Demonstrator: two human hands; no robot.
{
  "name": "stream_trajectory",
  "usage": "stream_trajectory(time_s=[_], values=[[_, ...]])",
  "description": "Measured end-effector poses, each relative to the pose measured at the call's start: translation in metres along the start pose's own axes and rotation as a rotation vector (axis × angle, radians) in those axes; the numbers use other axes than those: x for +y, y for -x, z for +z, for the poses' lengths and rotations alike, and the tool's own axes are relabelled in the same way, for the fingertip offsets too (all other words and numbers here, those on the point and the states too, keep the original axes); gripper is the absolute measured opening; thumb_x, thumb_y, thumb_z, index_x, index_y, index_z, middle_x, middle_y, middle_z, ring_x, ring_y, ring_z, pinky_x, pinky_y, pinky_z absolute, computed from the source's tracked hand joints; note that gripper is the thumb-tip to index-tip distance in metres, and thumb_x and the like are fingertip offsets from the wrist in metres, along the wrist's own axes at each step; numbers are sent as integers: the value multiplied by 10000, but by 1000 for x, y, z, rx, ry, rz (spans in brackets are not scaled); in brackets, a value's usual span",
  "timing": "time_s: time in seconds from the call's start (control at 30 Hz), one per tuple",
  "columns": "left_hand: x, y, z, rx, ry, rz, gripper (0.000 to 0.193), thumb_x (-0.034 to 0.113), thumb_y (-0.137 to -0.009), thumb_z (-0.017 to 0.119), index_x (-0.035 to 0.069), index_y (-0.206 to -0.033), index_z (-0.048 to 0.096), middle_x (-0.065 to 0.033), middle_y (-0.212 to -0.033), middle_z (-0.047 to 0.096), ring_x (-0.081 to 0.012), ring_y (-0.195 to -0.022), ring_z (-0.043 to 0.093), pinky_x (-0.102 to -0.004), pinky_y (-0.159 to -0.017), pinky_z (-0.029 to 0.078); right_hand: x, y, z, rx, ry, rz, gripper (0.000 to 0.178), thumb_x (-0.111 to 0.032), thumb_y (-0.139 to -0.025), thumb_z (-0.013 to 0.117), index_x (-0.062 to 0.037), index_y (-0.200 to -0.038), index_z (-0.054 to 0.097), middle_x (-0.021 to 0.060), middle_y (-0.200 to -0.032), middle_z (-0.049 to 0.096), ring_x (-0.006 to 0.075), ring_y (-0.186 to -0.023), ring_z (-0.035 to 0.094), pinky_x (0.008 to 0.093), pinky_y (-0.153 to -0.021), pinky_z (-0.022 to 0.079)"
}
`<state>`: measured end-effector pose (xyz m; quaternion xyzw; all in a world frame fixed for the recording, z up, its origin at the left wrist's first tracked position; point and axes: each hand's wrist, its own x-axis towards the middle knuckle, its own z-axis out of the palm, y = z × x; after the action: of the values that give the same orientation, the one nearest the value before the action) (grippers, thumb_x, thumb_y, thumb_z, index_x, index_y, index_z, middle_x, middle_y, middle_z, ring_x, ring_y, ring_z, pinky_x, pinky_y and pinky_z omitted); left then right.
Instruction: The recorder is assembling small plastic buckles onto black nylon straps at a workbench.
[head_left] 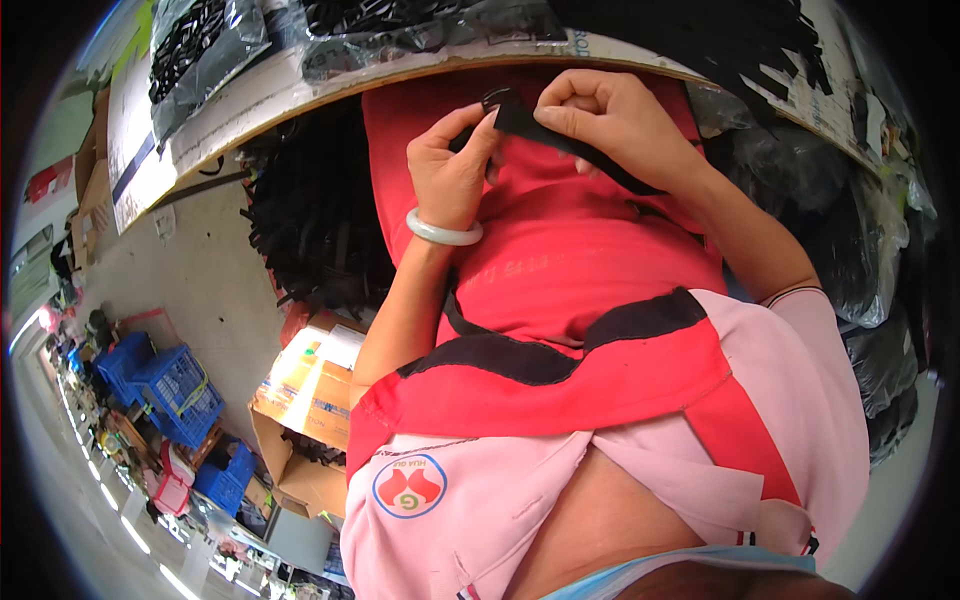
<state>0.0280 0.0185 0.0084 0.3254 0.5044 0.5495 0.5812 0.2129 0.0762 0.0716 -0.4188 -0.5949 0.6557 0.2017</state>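
Note:
A black fabric strap (517, 122) is stretched between my two hands, above the red apron (590, 240) on my lap. My left hand (452, 170), with a pale bangle at its wrist, pinches the strap's left end, where a small dark loop or buckle (493, 98) shows at the fingertips. Its exact kind is too small to make out. My right hand (622, 122) is closed on the strap a little further right, thumb on top and the other fingers curled. From there the strap's tail hangs down under the right wrist.
The worktable edge (330, 98) curves just beyond my hands. On it lie clear bags of small black parts (205, 50) and a heap of black straps (720, 40). A dark pile (310, 220), an opened carton (300, 400) and blue crates (180, 395) stand at left; dark plastic bags (840, 230) at right.

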Motion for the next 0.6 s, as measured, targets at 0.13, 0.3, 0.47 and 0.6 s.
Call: stream_trajectory(time_s=[0.13, 0.3, 0.47, 0.6], values=[[-1, 3, -6, 39, -54, 12, 141, 79, -870, 672, -21, -968, 680, 8, -664, 591, -53, -533, 517, -198, -465, 400, 17, -12, 11, 56, -208, 257, 174, -241, -908, 606, -68, -926, 591, 14, -682, 594, 47, -477, 524, 181, -414, 417], [-16, -8, -12, 82, -498, 567, 147, -2, -800, 698, -21, -942, 662, -51, -693, 586, -112, -614, 561, -257, -529, 433, 34, -22, 17, 30, -551, 202, 176, -205, -927, 591, -30, -936, 584, 52, -741, 627, 68, -567, 587, 189, -501, 487], [-16, -8, -8, 63, -612, 653, 148, -63, -779, 692, -43, -920, 651, -94, -726, 608, -129, -613, 556, -228, -564, 441, 44, -32, 25, 99, -539, 95, 219, -237, -943, 589, -20, -974, 586, 54, -776, 631, 71, -595, 591, 189, -539, 495], [-5, -2, -13, -13, -294, 323, 120, 23, -831, 677, -34, -933, 650, -70, -724, 605, -129, -594, 561, -243, -491, 427, 44, -37, 17, -41, -533, 136, 267, -235, -919, 629, -19, -1074, 607, 41, -809, 646, 67, -647, 602, 187, -580, 496]])
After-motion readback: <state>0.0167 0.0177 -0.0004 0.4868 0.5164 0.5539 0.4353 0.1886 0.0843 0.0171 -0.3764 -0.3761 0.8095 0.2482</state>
